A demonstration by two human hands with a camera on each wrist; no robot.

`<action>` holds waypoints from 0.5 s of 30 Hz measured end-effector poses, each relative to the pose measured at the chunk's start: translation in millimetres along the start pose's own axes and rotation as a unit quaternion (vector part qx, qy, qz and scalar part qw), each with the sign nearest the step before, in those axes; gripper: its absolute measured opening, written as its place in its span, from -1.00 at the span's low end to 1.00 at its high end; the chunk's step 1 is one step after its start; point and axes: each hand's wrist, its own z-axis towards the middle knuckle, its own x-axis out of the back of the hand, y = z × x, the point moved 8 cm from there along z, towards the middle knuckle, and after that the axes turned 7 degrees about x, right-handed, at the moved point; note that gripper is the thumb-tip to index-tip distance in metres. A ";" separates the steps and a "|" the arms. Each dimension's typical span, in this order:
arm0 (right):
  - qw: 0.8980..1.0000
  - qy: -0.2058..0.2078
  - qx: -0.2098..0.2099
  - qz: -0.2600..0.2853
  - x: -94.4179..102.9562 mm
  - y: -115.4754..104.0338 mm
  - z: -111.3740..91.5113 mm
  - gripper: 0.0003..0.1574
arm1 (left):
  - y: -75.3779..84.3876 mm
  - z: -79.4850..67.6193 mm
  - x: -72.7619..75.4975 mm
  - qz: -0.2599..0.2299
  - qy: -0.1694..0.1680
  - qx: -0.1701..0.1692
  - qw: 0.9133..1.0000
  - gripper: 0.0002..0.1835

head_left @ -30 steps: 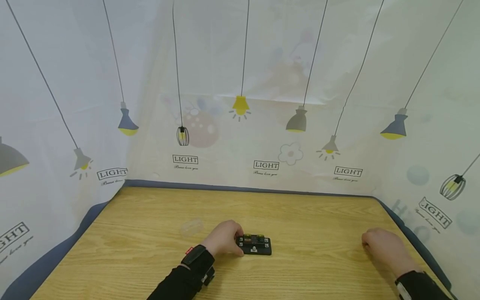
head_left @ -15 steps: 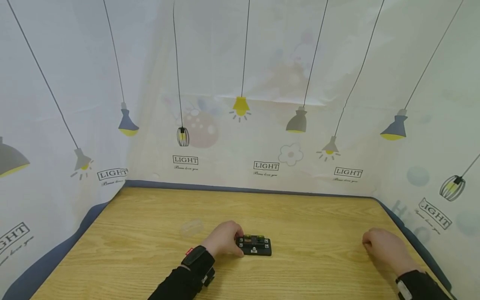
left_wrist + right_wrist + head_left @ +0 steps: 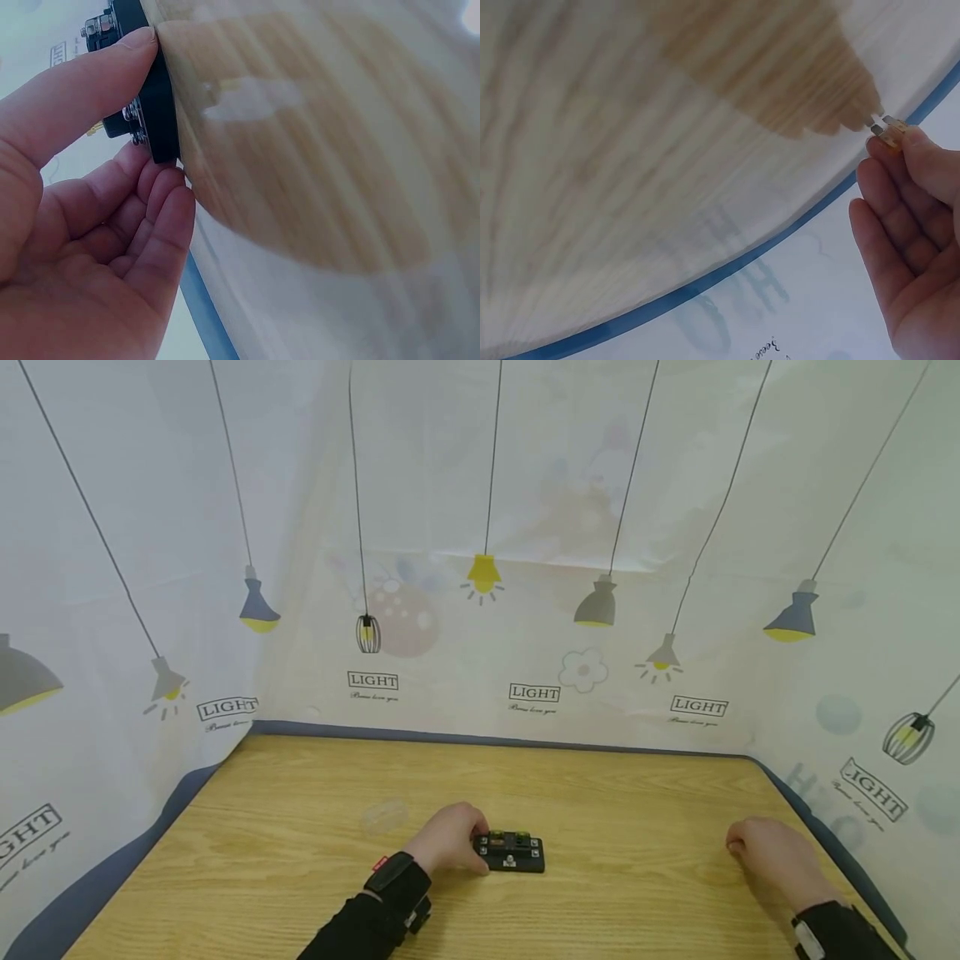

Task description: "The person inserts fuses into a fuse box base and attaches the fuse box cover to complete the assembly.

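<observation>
On the wooden table lies a black fuse block [image 3: 513,853] with metal screw terminals and yellow pieces on top. My left hand [image 3: 450,837] grips its left end. In the left wrist view the thumb presses one side of the fuse block [image 3: 159,112], with the other fingers curled near its lower end. Off to the right, my right hand [image 3: 776,860] is just above or on the table. The right wrist view shows thumb and index finger pinching a small orange blade fuse [image 3: 891,137], its metal prongs pointing outward. That fuse is hidden in the head view.
Left of the left hand, a clear, see-through piece [image 3: 384,815] lies on the table [image 3: 600,793]. A white cloth [image 3: 450,693] printed with hanging lamps encloses the table at the back and both sides. A dark blue edge [image 3: 450,737] borders the tabletop.
</observation>
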 end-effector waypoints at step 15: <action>0.999 0.036 0.024 -0.007 14.4 -26.2 10.0 -0.89 | 0.4 -0.3 -0.2 -0.001 -0.001 0.009 1.000 -0.52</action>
